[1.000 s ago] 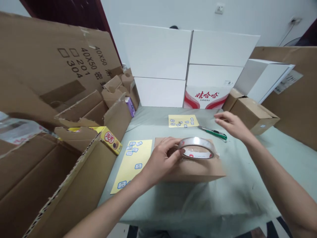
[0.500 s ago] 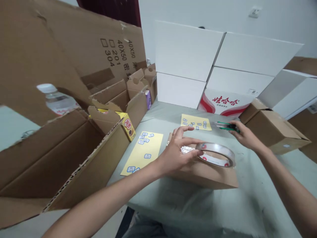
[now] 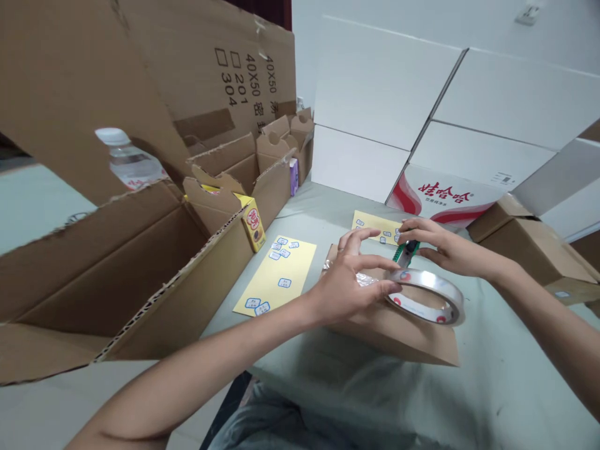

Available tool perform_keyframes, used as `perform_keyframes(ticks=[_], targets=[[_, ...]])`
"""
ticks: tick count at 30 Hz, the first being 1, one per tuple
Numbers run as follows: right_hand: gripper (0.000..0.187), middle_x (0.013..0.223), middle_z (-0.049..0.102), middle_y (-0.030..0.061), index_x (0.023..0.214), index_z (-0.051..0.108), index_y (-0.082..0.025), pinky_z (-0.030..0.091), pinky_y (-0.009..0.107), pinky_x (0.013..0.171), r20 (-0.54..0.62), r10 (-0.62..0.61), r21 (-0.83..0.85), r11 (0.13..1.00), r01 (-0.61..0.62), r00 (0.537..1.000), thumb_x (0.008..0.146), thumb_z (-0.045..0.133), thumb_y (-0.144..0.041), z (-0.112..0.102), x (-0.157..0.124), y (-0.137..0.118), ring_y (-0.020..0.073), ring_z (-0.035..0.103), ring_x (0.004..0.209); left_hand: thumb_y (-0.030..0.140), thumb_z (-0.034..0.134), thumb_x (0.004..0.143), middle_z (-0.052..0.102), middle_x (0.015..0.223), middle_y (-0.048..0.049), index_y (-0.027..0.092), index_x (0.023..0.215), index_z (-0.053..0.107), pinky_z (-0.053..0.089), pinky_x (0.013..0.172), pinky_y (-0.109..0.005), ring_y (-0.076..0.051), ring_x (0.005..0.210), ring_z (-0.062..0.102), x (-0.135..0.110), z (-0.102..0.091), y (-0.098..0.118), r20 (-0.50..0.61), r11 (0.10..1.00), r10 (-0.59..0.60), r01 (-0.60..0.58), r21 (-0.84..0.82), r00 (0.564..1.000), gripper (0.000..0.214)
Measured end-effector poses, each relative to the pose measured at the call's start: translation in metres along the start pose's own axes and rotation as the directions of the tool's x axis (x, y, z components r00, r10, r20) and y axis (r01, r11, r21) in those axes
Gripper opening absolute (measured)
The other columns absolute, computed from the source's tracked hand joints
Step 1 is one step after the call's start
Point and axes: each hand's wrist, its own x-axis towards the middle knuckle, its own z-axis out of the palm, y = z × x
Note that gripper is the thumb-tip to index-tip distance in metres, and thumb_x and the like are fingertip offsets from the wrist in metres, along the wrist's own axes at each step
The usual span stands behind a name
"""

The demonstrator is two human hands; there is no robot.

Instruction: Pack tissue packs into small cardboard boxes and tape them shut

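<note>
My left hand [image 3: 354,281] pinches the near-left rim of a roll of clear tape [image 3: 429,294] and holds it above a small brown cardboard box [image 3: 412,337]. A crinkled strip of clear tape [image 3: 365,279] shows on the box top beside my fingers. Just behind the roll, my right hand [image 3: 434,245] is closed on a green utility knife [image 3: 405,253], its tip pointing down toward the tape and the box. Part of the knife is hidden by my fingers and the roll.
Yellow sheets with small labels [image 3: 300,262] [image 3: 368,220] lie left of and behind the box. Open cardboard cartons [image 3: 178,294] line the left, with a yellow packet [image 3: 253,224] and a plastic bottle [image 3: 131,159]. White boxes [image 3: 365,94] stand behind; another brown box [image 3: 525,250] is at right.
My right hand has brought the utility knife left from the table's right side to the tape roll. My left hand keeps its hold on the roll. The view has shifted slightly.
</note>
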Motion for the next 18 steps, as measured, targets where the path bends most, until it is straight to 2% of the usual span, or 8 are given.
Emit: perform_keyframes(ticks=[4,7,10,13,18], targets=[[0.033,0.124,0.055,0.0139,0.117,0.062,-0.022,0.047,0.049,0.098,0.068,-0.092,-0.058,0.994,0.096,0.993,0.093,0.039,-0.017,-0.005,0.014,-0.004,0.0279,0.052,0.122,0.03,0.074,0.081,0.048,0.143,-0.0075,0.027,0.098,0.075,0.025,0.117,-0.054,-0.029,0.14,0.033,-0.001,0.0,-0.002,0.009,1.0,0.018,-0.018,0.004,1.0,0.018],[0.036,0.125,0.056,0.0136,0.119,0.062,-0.023,0.047,0.049,0.099,0.099,-0.112,-0.064,0.991,0.118,0.989,0.092,0.038,-0.015,-0.006,0.019,-0.005,0.0275,0.051,0.123,0.029,0.072,0.083,0.052,0.139,-0.007,0.026,0.099,0.074,0.025,0.117,-0.053,-0.029,0.139,0.034,0.0,0.0,-0.004,0.01,1.0,0.026,-0.026,0.004,1.0,0.017],[0.036,0.124,0.057,0.0141,0.119,0.062,-0.022,0.047,0.047,0.098,0.11,-0.088,-0.047,0.995,0.094,0.99,0.093,0.039,-0.017,-0.006,0.017,-0.003,0.0268,0.054,0.119,0.029,0.071,0.083,0.059,0.128,-0.0078,0.024,0.097,0.073,0.026,0.116,-0.049,-0.028,0.136,0.037,0.0,0.0,-0.005,0.004,0.999,0.029,-0.029,-0.023,1.0,0.015],[0.036,0.124,0.058,0.013,0.121,0.063,-0.023,0.048,0.045,0.098,0.123,-0.047,-0.022,0.998,0.05,0.991,0.093,0.04,-0.019,-0.009,0.011,0.002,0.0266,0.055,0.118,0.029,0.07,0.084,0.066,0.107,-0.0067,0.022,0.095,0.072,0.036,0.108,-0.042,-0.025,0.121,0.048,0.002,0.0,-0.003,0.001,0.998,0.03,-0.03,-0.052,1.0,0.013],[0.037,0.122,0.06,0.0123,0.121,0.065,-0.025,0.049,0.047,0.095,0.153,-0.013,-0.043,0.999,0.019,0.988,0.094,0.04,-0.024,-0.014,0.004,0.009,0.0287,0.057,0.116,0.024,0.061,0.088,0.065,0.091,-0.0027,0.02,0.088,0.066,0.04,0.094,-0.034,-0.021,0.099,0.054,0.003,-0.001,0.002,0.039,0.999,0.031,-0.03,-0.037,0.999,0.007]])
